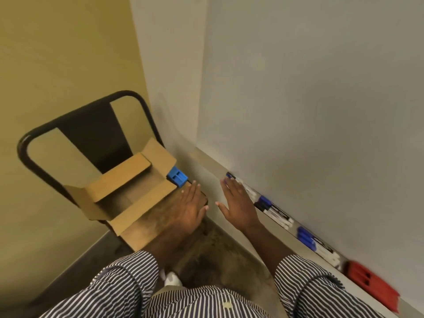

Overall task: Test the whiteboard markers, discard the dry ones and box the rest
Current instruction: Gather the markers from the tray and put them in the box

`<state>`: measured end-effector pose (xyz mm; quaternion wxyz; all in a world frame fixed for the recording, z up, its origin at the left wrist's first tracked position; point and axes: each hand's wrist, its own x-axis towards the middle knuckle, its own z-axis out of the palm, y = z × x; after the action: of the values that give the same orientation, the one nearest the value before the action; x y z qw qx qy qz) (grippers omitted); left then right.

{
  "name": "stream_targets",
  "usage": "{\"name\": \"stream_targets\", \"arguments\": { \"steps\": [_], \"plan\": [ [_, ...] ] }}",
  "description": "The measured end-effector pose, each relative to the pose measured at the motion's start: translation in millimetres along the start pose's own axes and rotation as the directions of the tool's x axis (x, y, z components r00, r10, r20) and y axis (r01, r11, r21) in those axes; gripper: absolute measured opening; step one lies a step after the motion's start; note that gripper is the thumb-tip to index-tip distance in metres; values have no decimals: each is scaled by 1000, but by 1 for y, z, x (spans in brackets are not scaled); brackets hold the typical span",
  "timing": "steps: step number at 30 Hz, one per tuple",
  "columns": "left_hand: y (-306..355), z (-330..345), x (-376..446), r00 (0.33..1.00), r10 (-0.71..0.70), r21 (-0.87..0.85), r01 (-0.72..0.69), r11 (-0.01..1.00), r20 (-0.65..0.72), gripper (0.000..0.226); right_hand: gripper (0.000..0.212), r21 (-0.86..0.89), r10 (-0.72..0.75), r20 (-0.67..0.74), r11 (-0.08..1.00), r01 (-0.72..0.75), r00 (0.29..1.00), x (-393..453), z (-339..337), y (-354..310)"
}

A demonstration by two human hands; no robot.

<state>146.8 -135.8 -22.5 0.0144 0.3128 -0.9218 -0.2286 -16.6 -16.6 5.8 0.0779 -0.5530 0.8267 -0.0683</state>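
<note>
My left hand: fingers straight and together, holding nothing, palm down over the near right corner of the chair seat; I cannot tell whether it rests on the wood or hangs just above it.
My right hand: fingers straight and spread, thumb out to the left, holding nothing, reaching toward the tray ledge under the whiteboard.
Markers: they lie in a row along the ledge, white barrels with blue and dark caps, one group just right of my right hand, another blue-capped group nearer my body.
Long axis: every marker lies lengthwise along the ledge, running from far-left to near-right, so my fingers point roughly along them, not across.
Nearer hand: the right by a clear margin; its fingertips are just beside the far end of the row, where one blue cap shows.
Box: open cardboard, flaps out, on the chair seat to the left of my left hand, with a blue eraser-like block at its far right corner.
Red block: on the ledge, near end, well apart from both hands.
Judgement: I think the right should turn its wrist and pinch one barrel across its width; no marker looks tested yet.
</note>
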Motion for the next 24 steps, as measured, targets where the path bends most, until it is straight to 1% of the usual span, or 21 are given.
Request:
{"name": "stream_targets", "arguments": {
  "steps": [3,5,6,8,12,13,15,16,17,20,22,24],
  "plan": [
    [-21,-5,1,996,-86,-147,88,985,17,78,71,32,-34,-6,999,35,999,31,4,-27],
    [-30,-5,0,990,-139,-210,141,968,22,86,69,53,-60,8,997,60,998,46,5,-42],
    [-34,-6,-1,981,-191,-253,189,949,17,89,68,58,-78,19,995,77,997,55,6,-49],
    [-40,-7,-2,959,-282,-334,275,902,28,86,68,75,-77,57,995,73,995,72,6,-62],
    [-50,2,3,918,-381,-499,382,778,109,83,68,116,-47,122,993,33,991,108,11,-78],
    [-49,0,7,913,-389,-517,394,760,123,78,67,115,-57,146,993,40,988,117,13,-79],
    [-42,-6,13,888,-427,-552,446,704,172,52,66,126,-71,196,991,47,978,133,18,-80],
    [-41,-8,17,870,-452,-555,479,680,196,43,66,137,-71,214,990,42,974,141,21,-79],
    [-41,-8,21,855,-474,-555,505,661,213,40,64,157,-68,230,987,32,971,148,25,-78],
    [-44,-5,34,805,-518,-543,583,604,289,43,57,251,-69,263,968,0,962,165,33,-78],
    [-44,-4,43,750,-556,-520,654,549,357,47,52,323,-69,289,946,-29,955,174,36,-79],
    [-41,-3,50,706,-579,-521,700,488,407,51,48,351,-89,333,936,-35,939,181,37,-79]
  ]
}}
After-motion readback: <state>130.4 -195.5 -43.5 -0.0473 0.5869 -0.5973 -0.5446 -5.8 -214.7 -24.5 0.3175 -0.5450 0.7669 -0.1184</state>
